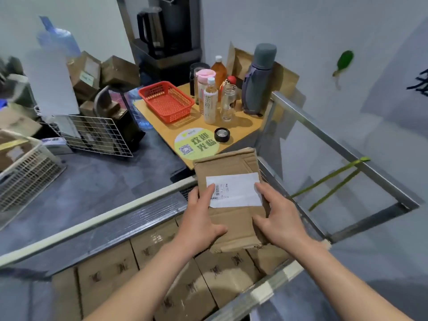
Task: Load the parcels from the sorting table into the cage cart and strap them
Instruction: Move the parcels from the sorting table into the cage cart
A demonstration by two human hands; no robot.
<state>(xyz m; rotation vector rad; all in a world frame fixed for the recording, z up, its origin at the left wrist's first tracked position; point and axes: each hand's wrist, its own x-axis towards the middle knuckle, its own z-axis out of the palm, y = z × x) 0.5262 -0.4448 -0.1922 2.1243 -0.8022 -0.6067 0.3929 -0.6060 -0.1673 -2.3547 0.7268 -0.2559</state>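
Observation:
A flat brown cardboard parcel (pixel 231 163) with a white shipping label is held above the cage cart (pixel 97 223). My left hand (pixel 199 218) grips its left edge, thumb under the near side and fingers on the label. My right hand (pixel 280 216) grips its right edge. Inside the cart, several brown taped parcels (pixel 111 272) lie packed side by side below the held one. A green strap (pixel 328 181) hangs from the cart's right rail.
A small wooden table (pixel 240 126) beyond the cart carries a red basket (pixel 166 100), bottles, a grey flask and a round sticker. A wire rack (pixel 92 135), a white crate (pixel 25 174) and stacked boxes stand at the left. A wall is at the right.

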